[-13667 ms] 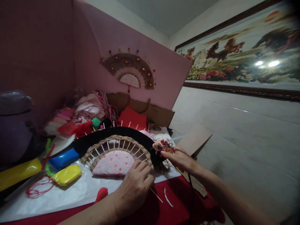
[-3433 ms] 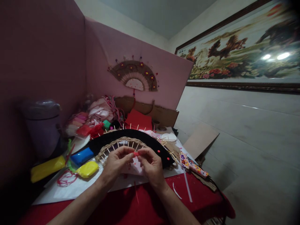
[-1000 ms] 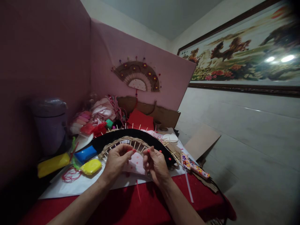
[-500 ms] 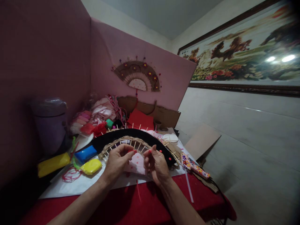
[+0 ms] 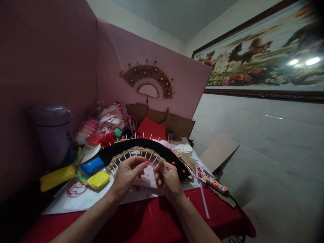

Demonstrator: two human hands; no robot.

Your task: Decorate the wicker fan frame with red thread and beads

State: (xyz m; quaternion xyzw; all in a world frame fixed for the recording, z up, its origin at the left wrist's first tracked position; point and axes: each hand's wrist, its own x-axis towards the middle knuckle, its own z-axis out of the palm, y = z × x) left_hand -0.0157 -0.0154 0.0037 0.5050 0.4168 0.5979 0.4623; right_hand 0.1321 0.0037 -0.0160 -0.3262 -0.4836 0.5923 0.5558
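My left hand (image 5: 126,173) pinches a small piece of red clay-like material (image 5: 147,163) between thumb and forefinger. Close beside it on the right, my right hand (image 5: 167,177) has its thumb pressed to the curled forefinger; a hint of red shows at the fingertips, too small to name. Both hands are over the lower part of a fan (image 5: 141,143) with a black band, a braided cord arc (image 5: 118,156) and thin sticks. Its pale pink base (image 5: 149,180) with red dots is partly hidden by my hands. Red dots (image 5: 183,171) also sit at the band's right end.
Packs of yellow (image 5: 98,180) and blue clay (image 5: 92,165) lie left of the fan. A flower-patterned glue gun (image 5: 211,180) with a clear stick (image 5: 204,200) lies right. A finished fan (image 5: 149,81) hangs on the pink panel. Red sheets (image 5: 152,129) lie behind.
My right thumb has come down from upright onto the forefinger. The red piece at my left fingertips shows more clearly. The fan has stayed in place.
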